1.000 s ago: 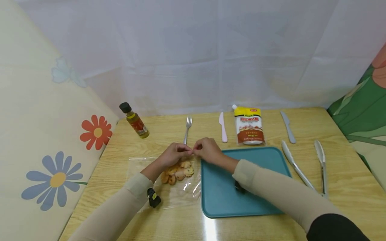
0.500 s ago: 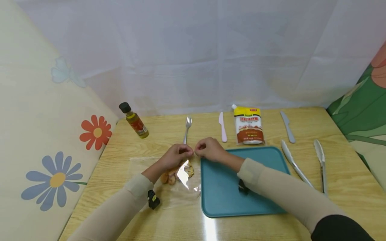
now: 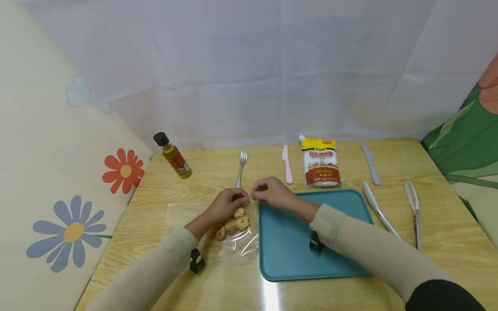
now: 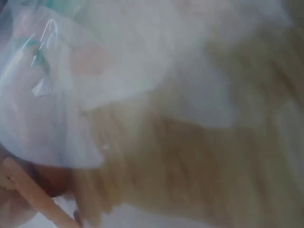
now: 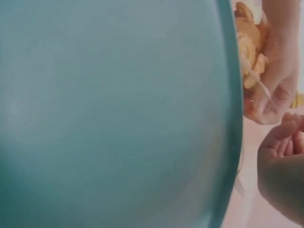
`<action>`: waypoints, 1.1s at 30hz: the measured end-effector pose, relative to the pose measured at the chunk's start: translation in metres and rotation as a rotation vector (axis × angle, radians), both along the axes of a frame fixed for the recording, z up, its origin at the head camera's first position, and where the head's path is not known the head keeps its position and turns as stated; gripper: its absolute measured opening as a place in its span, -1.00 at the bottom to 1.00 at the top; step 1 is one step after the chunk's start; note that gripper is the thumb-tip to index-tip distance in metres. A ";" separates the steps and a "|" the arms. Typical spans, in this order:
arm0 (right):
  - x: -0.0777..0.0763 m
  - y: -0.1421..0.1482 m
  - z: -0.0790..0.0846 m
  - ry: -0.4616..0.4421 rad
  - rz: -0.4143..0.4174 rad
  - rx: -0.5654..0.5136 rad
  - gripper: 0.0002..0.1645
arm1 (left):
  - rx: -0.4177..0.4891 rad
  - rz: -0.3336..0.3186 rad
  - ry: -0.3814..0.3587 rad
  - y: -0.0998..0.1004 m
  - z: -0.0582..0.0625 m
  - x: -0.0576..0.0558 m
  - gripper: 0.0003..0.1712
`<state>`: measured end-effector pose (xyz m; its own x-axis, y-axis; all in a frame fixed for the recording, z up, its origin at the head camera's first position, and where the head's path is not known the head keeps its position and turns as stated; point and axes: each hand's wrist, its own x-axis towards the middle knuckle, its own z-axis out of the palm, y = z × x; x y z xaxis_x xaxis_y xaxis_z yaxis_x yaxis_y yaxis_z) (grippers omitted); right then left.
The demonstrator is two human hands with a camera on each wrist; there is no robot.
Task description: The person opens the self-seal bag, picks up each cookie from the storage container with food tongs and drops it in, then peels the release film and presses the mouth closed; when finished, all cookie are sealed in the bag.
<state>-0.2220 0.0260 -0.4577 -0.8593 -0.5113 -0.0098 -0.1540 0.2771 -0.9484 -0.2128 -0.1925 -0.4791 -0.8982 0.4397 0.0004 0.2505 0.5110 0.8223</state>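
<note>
A clear plastic bag [image 3: 241,250] lies flat on the table, with several cookies [image 3: 232,225] showing through its film. At its far right corner my left hand [image 3: 226,204] pinches the bag's edge between thumb and fingers. Close beside it, my right hand [image 3: 273,192] pinches the same edge, fingertips just apart from the left ones. The right wrist view shows the left hand [image 5: 278,80] beside the cookies and the right hand [image 5: 282,147] below it. In the left wrist view, blurred film [image 4: 133,52] covers much of the scene.
A teal tray [image 3: 295,259] lies right of the bag, under my right forearm. Beyond stand or lie an oil bottle [image 3: 177,160], a fork [image 3: 242,164], a pink knife [image 3: 287,166], a sauce pouch [image 3: 321,164] and a grey knife [image 3: 371,166]. Metal tongs [image 3: 383,216] lie right.
My hands have parted slightly at the fingertips, the right forearm shifting a little rightward. The glare on the film over the cookies has come and gone.
</note>
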 end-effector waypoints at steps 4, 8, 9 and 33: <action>0.004 0.006 0.008 -0.041 0.013 -0.030 -0.83 | -0.030 0.009 0.016 0.000 0.000 0.001 -0.86; 0.010 0.015 0.016 -0.075 0.002 -0.065 -0.78 | -0.035 0.015 0.013 0.000 0.002 0.002 -0.85; 0.012 0.017 0.018 -0.094 -0.003 -0.076 -0.77 | -0.034 0.018 0.011 0.000 0.002 0.003 -0.85; 0.068 0.111 0.057 -0.220 -0.057 -0.407 -0.88 | -0.073 0.028 -0.026 0.005 0.003 0.008 -0.86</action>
